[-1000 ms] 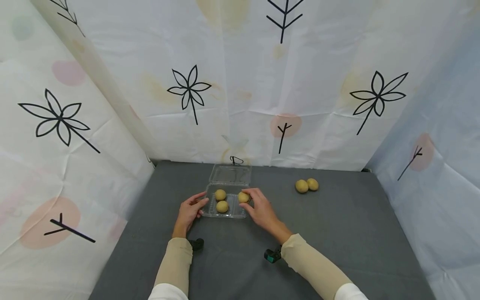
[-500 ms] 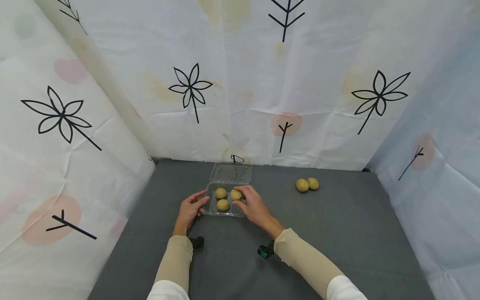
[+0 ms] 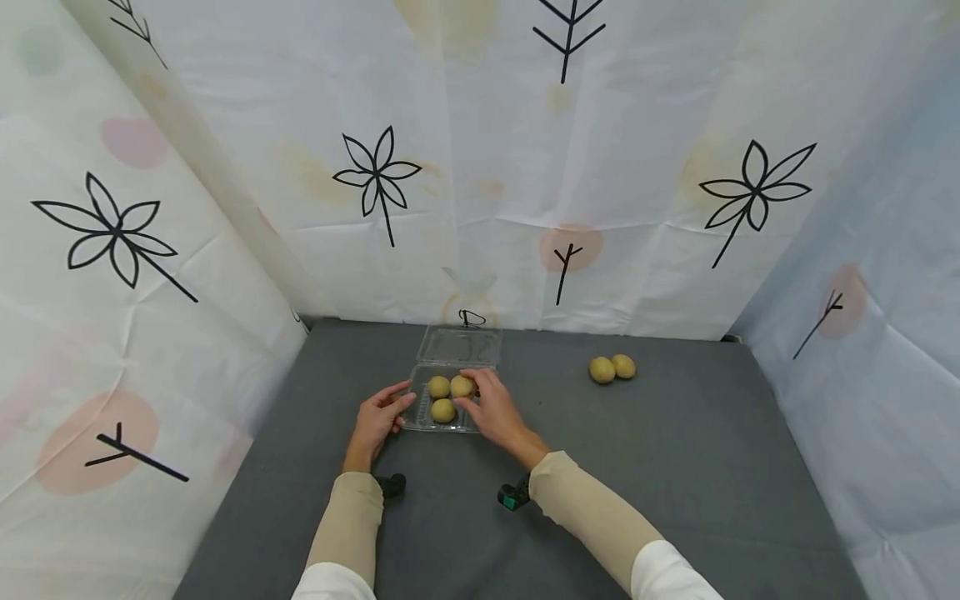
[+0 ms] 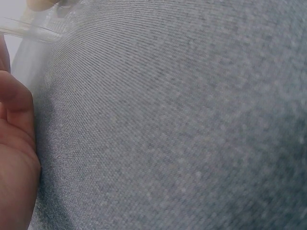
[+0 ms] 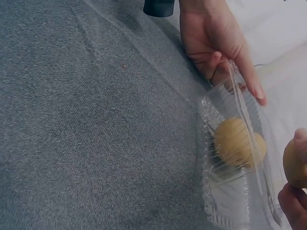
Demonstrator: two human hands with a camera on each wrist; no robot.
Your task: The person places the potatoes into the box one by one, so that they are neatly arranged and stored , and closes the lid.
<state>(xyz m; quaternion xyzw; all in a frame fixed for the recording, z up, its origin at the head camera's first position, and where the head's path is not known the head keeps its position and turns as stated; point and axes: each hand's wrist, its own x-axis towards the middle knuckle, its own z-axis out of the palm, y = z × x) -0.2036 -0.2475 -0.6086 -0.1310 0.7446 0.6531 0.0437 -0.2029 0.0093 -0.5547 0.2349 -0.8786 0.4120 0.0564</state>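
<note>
Since a second ago, the right hand (image 3: 495, 414) has carried its small round yellow-brown potato (image 3: 462, 386) leftward across the clear plastic clamshell tray (image 3: 420, 421), from the tray's right side to just beside the potato at the back left.

On the left, the left hand (image 3: 377, 419) rests on the grey cloth tabletop (image 3: 675, 467) with straight fingers against the tray's left rim, steadying it and holding nothing. Two yellow-brown potatoes (image 3: 441, 398) lie in the tray, one behind the other. The right hand's grip is a fingertip pinch, thumb and fingers curled round the third potato, low over the tray's back row. The hinged lid (image 3: 461, 345) lies open behind the tray. Two more potatoes (image 3: 612, 367) sit touching each other, well apart to the right.

The potato looks firm, smooth and fairly light, so a fingertip pinch across its widest part should hold; being round, it may roll once set down. The thin tray looks flimsy and light, likely to slide or flex, best steadied at its rim.
</note>
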